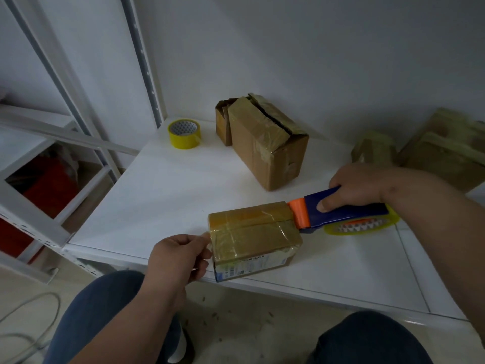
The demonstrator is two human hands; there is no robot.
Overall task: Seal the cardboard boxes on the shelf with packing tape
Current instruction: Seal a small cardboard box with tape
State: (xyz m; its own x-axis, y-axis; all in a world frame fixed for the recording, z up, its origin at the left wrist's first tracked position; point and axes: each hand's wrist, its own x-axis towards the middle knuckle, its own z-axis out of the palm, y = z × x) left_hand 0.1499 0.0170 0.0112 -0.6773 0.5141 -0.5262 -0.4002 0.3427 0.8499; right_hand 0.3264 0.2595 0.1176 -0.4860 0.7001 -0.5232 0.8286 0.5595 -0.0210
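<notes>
- The left hand (178,254) reaches in from below, forearm angled up and to the right, fingers curled, thumb and forefinger pinched together at the near left end of the small box (253,239).
- The right hand (359,187) comes in from the right, forearm stretched leftward, fingers wrapped round the blue tape dispenser (343,212), thumb pressed on its side.
- Both knees show below.

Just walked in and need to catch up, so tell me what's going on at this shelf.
A person is taping a small box at the front edge of the white shelf. The right hand grips a blue tape dispenser with its orange end at the box's right end. The left hand pinches the tape at the box's left end. A larger box behind has a gap along its top seam, and a spare yellow tape roll sits beside it.
</notes>
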